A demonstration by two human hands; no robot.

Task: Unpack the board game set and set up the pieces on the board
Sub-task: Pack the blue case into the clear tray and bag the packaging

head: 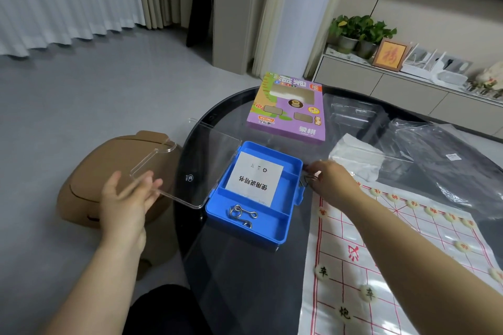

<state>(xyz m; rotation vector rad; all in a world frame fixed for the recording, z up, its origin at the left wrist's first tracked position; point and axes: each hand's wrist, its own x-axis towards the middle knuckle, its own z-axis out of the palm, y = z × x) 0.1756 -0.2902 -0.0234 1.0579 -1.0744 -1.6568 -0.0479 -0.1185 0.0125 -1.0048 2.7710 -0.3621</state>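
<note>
Nearest the viewer, round cream xiangqi pieces [369, 292] marked with black characters lie on the white paper board [386, 266] with its red grid, which is spread over the right part of the dark glass desk [239, 280]; more pieces, marked in red, line the board's far edge. Left of the board stands an open blue plastic case [275, 236]. Its near compartment holds metal ring puzzles [241, 212]; its far compartment holds a white instruction sheet [254, 178] printed with black characters. The clear hinged lid [190, 160] is swung out to the left, past the desk edge. The left hand [128, 198] supports the lid's outer edge from below, grip released, fingers extended and flat. The right hand [330, 177] rests at the case's right wall, its grip clenched on a wire puzzle piece [309, 178] pinched between the fingertips. Beyond the right hand lie a folded white tissue [356, 155] and clear plastic bags [449, 160]. Farther back lies the purple game box [288, 109] beside a clear plastic tray [353, 114]. A brown bin [109, 171] stands on the floor at left.
</note>
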